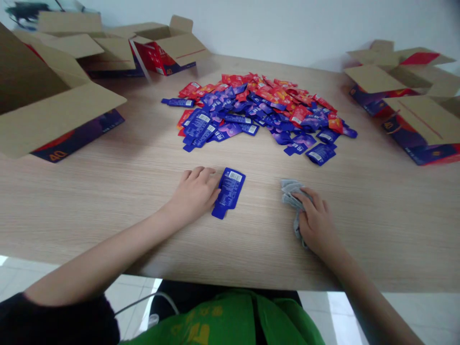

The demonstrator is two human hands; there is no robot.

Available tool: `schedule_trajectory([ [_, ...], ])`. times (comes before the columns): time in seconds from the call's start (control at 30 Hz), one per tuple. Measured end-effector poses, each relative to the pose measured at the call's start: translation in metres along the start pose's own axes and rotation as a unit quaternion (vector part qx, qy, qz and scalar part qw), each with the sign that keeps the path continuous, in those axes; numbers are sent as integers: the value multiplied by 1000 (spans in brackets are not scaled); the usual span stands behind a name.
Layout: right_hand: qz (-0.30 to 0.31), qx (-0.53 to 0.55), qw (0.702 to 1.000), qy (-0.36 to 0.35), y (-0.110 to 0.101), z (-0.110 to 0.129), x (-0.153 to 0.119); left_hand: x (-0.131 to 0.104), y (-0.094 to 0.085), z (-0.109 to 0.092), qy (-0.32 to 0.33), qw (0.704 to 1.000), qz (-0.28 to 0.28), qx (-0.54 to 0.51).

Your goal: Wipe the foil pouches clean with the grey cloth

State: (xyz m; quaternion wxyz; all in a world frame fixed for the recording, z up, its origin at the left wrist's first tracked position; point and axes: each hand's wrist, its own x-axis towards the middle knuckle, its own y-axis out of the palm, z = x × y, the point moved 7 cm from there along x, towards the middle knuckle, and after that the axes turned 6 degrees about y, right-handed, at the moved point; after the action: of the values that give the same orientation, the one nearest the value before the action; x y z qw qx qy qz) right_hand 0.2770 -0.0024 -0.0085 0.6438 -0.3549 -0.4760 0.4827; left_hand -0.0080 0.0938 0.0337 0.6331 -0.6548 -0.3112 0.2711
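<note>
Slack, unclosed left hand [199, 189] at left edge of blue pouch [232, 189], flat on worktop [89, 201], probably light, slick, pliable, best pinched by both long sides; farther right, grey cloth [292, 187] bunched in right hand [318, 223], likely soft, limp, best gripped at gathered folds

From my end of the feed I'd call this a plain indoor workroom, though I can't tell whether it belongs to a workshop or an office. I see a broad wood-grain worktop [89, 206] against a bare white wall [273, 28], open printed cardboard boxes [75, 117] at both sides, a large heap of red and blue sachets [258, 103], and pale floor tiles [21, 274] below.
</note>
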Motion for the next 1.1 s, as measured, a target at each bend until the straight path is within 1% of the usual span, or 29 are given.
schedule_trajectory([
  [0.07,3,20,1000,2,1,-3,3,-21,4,-7,-25,1000,-10,-1],
  [0.1,5,36,999,2,2,-4,4,-29,8,-15,-16,1000,-8,-6],
  [0.13,6,56,998,3,1,-4,5,-34,14,-25,9,1000,-5,-16],
  [0.2,6,103,995,7,-2,-3,9,-38,26,-40,42,999,-8,-22],
  [0.27,7,146,989,9,-8,5,13,-32,38,-51,95,995,-14,-22],
  [0.33,7,173,985,2,-16,19,20,-20,48,-56,141,990,-12,-21],
  [0.4,3,188,982,-21,-22,40,30,-6,52,-58,176,984,-11,-15],
  [0.47,-2,192,980,-56,-20,61,42,5,50,-59,196,980,-14,-6],
  [0.5,0,186,980,-74,-16,71,49,9,48,-59,196,980,-23,1],
  [0.57,17,152,984,-87,0,84,63,11,41,-59,178,983,-46,19],
  [0.63,44,94,992,-78,19,90,73,7,36,-62,156,985,-59,39],
  [0.67,53,66,994,-69,27,91,75,3,35,-65,155,985,-56,45],
  [0.73,56,22,997,-55,33,91,73,-6,35,-75,174,983,-49,36],
  [0.8,51,-9,998,-43,30,91,67,-11,36,-82,179,983,-46,12],
  [0.9,67,-29,997,-31,23,86,55,-10,39,-81,145,989,-34,-11],
  [1.0,80,2,996,-26,16,79,53,-8,44,-76,127,991,-22,-26],
  [1.1,50,33,998,-18,8,78,61,-8,49,-74,132,991,-15,-27],
])
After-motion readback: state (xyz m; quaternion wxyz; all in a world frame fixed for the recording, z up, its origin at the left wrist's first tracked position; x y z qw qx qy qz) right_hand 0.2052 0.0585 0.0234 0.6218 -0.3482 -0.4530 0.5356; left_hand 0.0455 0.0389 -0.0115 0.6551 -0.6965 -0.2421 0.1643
